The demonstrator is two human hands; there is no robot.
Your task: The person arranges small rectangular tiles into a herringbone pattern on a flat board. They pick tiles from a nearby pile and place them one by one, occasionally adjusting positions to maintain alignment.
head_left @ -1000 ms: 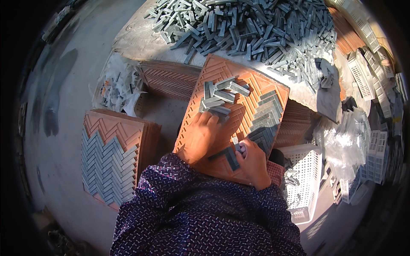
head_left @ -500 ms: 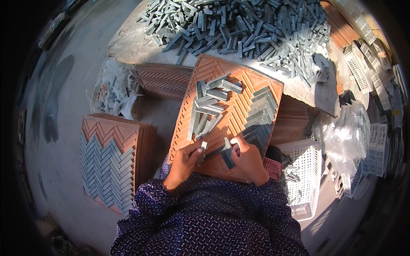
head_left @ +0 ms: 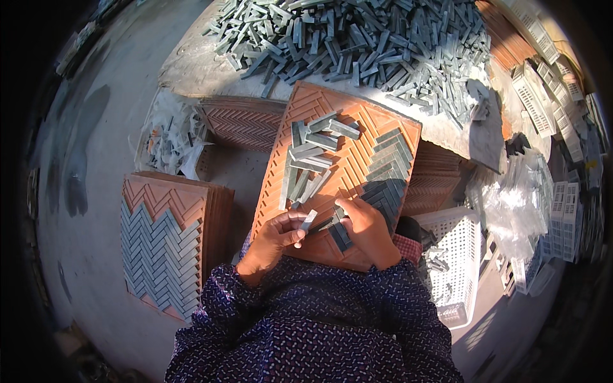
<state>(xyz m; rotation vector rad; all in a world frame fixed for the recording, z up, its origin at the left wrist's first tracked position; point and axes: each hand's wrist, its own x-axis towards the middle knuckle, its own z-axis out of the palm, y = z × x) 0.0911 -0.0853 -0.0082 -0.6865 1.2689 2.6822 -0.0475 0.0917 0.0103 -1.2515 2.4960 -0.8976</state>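
An orange-brown tray (head_left: 357, 143) with herringbone grooves lies tilted across my lap. Grey-green stone strips (head_left: 391, 163) fill grooves along its right side, and a loose heap of strips (head_left: 311, 152) lies on its upper left. My left hand (head_left: 276, 239) is closed in a pinch on one pale stone strip (head_left: 308, 221), held above the tray's near left part. Over the near right part, my right hand (head_left: 370, 231) has thumb and forefinger around a dark stone strip (head_left: 338, 214), low at the grooves; the fingers partly hide it.
A big pile of stone strips (head_left: 357, 45) covers the table (head_left: 191, 60) ahead. Left stands a stack of trays (head_left: 220, 220), its front one mostly filled with strips. A white perforated basket (head_left: 469, 268) with strips is at the right, near plastic bags (head_left: 514, 198) and white crates (head_left: 536, 99).
My left hand has shifted slightly left, and its strip now leans with more of it showing. My right forefinger has stretched forward along the strip at the grooves.
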